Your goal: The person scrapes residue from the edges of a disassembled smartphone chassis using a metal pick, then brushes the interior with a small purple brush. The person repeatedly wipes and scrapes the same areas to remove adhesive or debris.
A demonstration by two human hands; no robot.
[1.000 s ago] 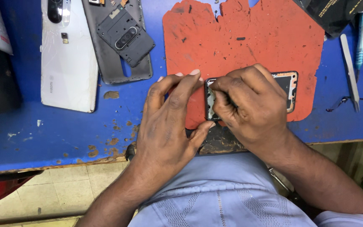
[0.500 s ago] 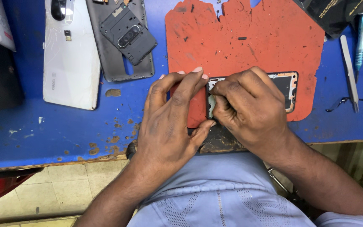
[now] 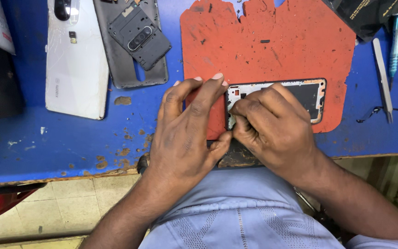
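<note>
- On the red mat point(image 3: 272, 50), near the front edge of the blue counter point(image 3: 70, 143), lies an opened phone frame point(image 3: 307, 94), long side across.
- Left hand point(image 3: 187, 129): fingertips pressed on the frame's left end, thumb at its lower corner; bracing it, not wrapped around it.
- Right hand point(image 3: 272, 124): fingers clenched over the frame's left inner part, pinching something too small to make out.
- Risk: a slip of the pinching fingers could bend or tear a small part inside; the frame sits close to the counter edge and could slide off if the bracing eases.
- Elsewhere: white back cover point(image 3: 77, 69), grey cover point(image 3: 139, 41), tweezers point(image 3: 382, 76), well apart.
</note>
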